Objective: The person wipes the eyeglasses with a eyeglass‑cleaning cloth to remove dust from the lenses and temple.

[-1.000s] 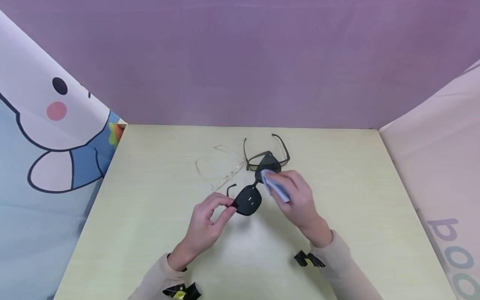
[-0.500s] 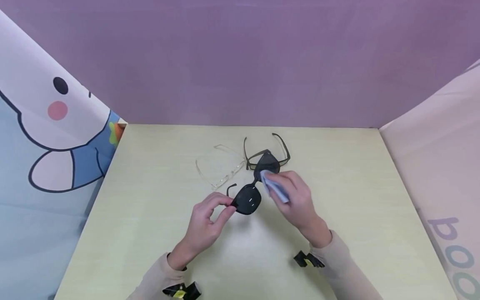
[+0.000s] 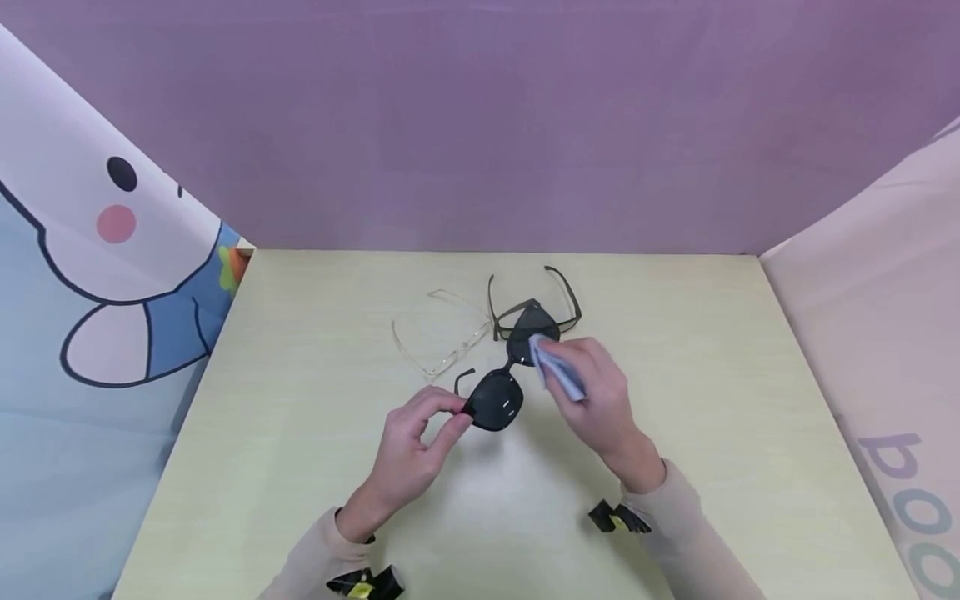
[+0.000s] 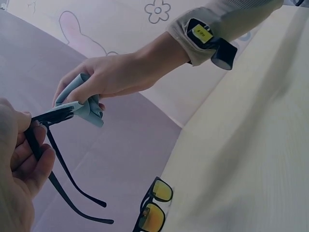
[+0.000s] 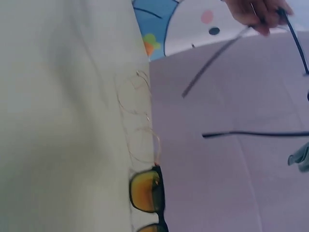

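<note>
Black sunglasses [image 3: 496, 400] are held up over the table, tilted, one dark lens near each hand. My left hand [image 3: 411, 444] pinches their left corner between thumb and fingers. In my right hand [image 3: 600, 402] is a folded light-blue cloth [image 3: 558, 372], gripped against the far lens. The left wrist view shows the cloth [image 4: 86, 104] at the sunglasses' far end and both temples [image 4: 72, 186] unfolded. Only a bit of the cloth [image 5: 301, 157] shows in the right wrist view; the right hand itself is out of that frame.
Behind the sunglasses, black-framed glasses with yellow-orange lenses [image 5: 145, 190] lie on the table [image 3: 675, 333], partly hidden in the head view. Clear thin-framed glasses [image 3: 450, 360] lie left of them. A purple panel [image 3: 480, 125] stands at the back, with printed panels on both sides.
The right hand and cloth have shifted slightly right and up across the far lens. The left hand and sunglasses stay almost in place.
</note>
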The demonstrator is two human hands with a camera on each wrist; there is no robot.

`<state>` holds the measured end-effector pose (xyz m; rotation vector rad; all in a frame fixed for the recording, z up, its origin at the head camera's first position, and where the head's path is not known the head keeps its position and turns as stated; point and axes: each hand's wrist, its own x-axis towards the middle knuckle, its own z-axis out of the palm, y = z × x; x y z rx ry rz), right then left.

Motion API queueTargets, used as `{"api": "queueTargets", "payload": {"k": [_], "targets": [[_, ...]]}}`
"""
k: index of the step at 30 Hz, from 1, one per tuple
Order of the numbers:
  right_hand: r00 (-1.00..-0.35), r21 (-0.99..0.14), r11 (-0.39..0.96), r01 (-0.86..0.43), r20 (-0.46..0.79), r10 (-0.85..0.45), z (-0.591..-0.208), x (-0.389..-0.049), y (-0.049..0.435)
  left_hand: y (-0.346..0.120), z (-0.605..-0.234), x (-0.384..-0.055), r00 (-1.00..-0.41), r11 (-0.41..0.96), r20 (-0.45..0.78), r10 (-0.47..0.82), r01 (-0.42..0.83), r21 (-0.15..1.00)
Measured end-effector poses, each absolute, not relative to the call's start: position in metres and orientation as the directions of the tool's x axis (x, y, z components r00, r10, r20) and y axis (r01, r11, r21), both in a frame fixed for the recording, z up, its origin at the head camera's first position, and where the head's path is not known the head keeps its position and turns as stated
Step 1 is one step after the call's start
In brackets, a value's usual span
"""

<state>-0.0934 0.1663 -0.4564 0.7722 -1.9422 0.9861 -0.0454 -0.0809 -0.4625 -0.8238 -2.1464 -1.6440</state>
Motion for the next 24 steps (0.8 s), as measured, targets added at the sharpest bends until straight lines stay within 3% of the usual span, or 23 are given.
{"api": "queueTargets", "payload": {"k": [3,9,12,19,24], "targets": [[-0.456,-0.314,0.498,-0.809,0.868,-0.194,-0.457,-0.092,0.165,-0.081,-0.463,-0.046,-0.787,0.179,0.563,0.254,0.61,0.772],[-0.574,-0.473,0.488,-0.734,0.816,-0.072,-0.452,-0.098,0.171,-0.082,-0.464,-0.046,-0.783,0.18,0.565,0.261,0.615,0.768],[-0.6,-0.504,0.479,-0.719,0.797,-0.062,-0.453,-0.095,0.17,-0.081,-0.463,-0.046,-0.777,0.18,0.573,0.261,0.623,0.761],[-0.536,-0.414,0.447,-0.793,0.823,-0.189,-0.461,-0.085,0.164,-0.081,-0.462,-0.047,-0.781,0.203,0.573,0.25,0.621,0.757],[-0.546,-0.451,0.416,-0.79,0.825,-0.143,-0.462,-0.082,0.164,-0.08,-0.46,-0.049,-0.783,0.22,0.572,0.243,0.619,0.754]]}}
